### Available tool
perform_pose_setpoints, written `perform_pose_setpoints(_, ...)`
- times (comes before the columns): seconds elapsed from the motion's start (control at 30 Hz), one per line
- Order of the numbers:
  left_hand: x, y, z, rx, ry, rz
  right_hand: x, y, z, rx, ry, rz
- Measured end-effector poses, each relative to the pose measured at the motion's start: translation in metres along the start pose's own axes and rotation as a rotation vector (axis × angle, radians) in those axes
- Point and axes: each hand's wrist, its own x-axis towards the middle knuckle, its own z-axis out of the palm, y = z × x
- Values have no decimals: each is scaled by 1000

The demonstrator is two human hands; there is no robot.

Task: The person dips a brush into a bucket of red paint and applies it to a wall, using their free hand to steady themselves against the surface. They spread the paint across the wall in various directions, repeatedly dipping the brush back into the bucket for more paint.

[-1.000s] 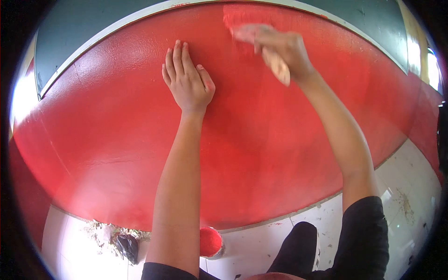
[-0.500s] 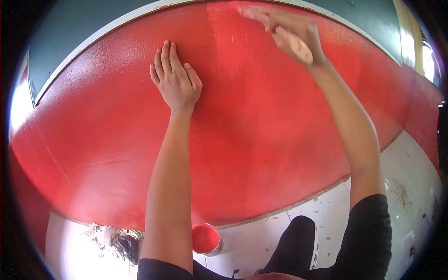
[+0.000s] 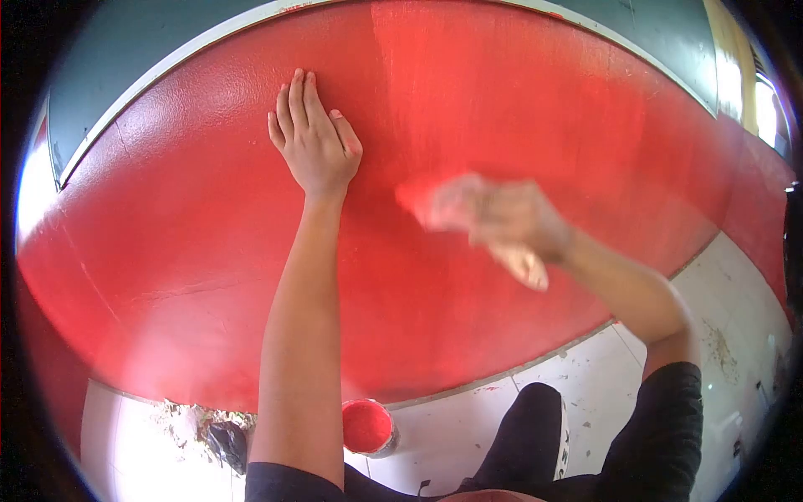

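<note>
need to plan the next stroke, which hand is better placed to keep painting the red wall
Right. The right hand grips the paintbrush, blurred against the red wall. The left hand lies flat on the wall, holding nothing. The paint can sits on the floor below.

- Bright daylight; glare whitens the far left edge and a strip at upper right, well away from both hands.
- Right hand (image 3: 502, 219) is smeared by motion blur; left hand (image 3: 314, 138) is sharp.
- Fisheye bends the wall (image 3: 519, 100); black vignette rings the corners.
</note>
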Motion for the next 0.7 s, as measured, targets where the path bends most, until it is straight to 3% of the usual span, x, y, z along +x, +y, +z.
perform_pose_setpoints(0.1,-1,-1,1,-17,6,4,62,43,-39,445,186,286)
perform_pose_setpoints(0.17,0,-1,3,-12,7,4,87,91,-45,385,281,279)
perform_pose_setpoints(0.3,-2,-3,5,-1,13,2,87,113,-29,51,240,119)
perform_pose_setpoints(0.4,-2,-1,5,-16,15,-17,40,57,19,-161,93,91)
perform_pose_setpoints(0.47,-1,-2,5,-3,36,0,-9,-6,50,-247,-115,35)
perform_pose_setpoints(0.53,-2,-1,8,0,46,12,-59,-63,69,86,-282,66)
perform_pose_setpoints(0.67,-2,-4,10,21,74,40,-54,-80,69,468,-212,115)
perform_pose_setpoints(0.7,-4,-4,11,32,66,32,-44,-63,59,981,-210,513)
